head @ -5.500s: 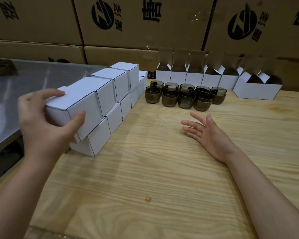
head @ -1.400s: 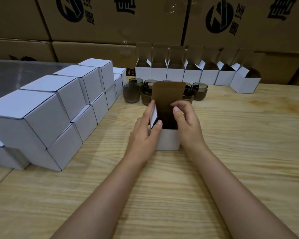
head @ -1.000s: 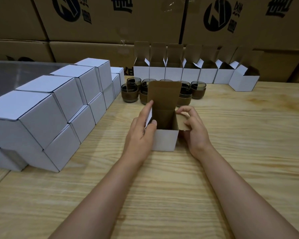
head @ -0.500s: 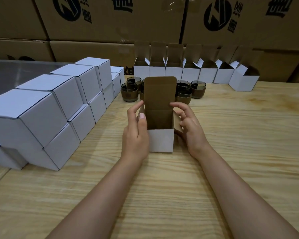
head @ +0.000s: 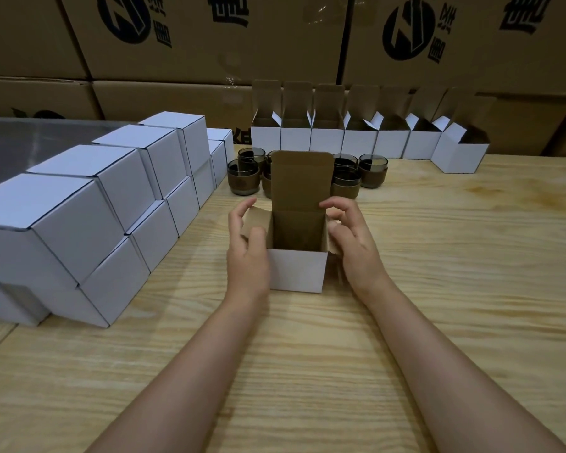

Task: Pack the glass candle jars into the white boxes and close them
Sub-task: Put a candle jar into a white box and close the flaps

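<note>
Closed white boxes [head: 89,223] are stacked at the left of the frame on a wooden counter [head: 455,273]. At centre, the left hand [head: 247,253] pinches the left flap of an open white box [head: 298,271] (lid upright). The right hand [head: 353,243] curves against its right flap, and I cannot tell its grip. Glass candle jars [head: 244,178] cluster just behind. A row of open boxes [head: 360,142] lines the upper right.

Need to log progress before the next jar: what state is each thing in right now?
front box, open, lid flap upright, no jar visible inside
left hand, pinches its left side flap
right hand, holds its right side flap
candle jars, upright, unpacked
back row of boxes, open, lids up
stacked boxes, closed, two high
</note>
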The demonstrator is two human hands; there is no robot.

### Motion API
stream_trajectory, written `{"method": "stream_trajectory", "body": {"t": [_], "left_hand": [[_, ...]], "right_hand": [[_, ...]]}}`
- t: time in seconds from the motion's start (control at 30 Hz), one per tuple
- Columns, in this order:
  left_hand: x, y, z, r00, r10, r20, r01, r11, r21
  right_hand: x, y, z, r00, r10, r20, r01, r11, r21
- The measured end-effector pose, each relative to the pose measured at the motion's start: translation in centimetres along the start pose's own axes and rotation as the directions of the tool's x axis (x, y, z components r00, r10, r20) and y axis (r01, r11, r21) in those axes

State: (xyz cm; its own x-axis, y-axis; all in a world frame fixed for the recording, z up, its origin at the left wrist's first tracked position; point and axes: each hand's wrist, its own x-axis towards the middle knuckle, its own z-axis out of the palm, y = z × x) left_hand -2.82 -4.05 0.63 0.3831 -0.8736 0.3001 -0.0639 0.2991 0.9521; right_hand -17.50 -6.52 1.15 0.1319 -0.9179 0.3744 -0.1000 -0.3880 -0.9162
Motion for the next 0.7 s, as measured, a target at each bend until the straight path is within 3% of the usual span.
{"method": "stream_trajectory", "body": {"t": [0.07, 0.27, 0.5, 0.7], "left_hand": [[0.19, -0.15, 0.03, 0.998, 0.005, 0.068, -0.002, 0.999, -0.039], [0.04, -0.35, 0.05, 0.982, 0.084, 0.167, -0.067, 0.993, -0.1], [0.17, -0.64, 0.0, 0.982, 0.068, 0.179, -0.042, 0.988, -0.148], [-0.13, -0.46, 0.09, 0.981, 0.06, 0.186, -0.036, 0.991, -0.129]], "right_hand": [[-0.13, 0.04, 0.02, 0.997, -0.071, 0.009, 0.072, 0.996, -0.05], [0.05, -0.21, 0.03, 0.995, -0.07, 0.071, 0.076, 0.993, -0.087], [0.39, 0.22, 0.3, 0.996, 0.081, 0.048, -0.077, 0.994, -0.077], [0.1, 0.56, 0.2, 0.994, 0.101, 0.037, -0.097, 0.991, -0.088]]}}
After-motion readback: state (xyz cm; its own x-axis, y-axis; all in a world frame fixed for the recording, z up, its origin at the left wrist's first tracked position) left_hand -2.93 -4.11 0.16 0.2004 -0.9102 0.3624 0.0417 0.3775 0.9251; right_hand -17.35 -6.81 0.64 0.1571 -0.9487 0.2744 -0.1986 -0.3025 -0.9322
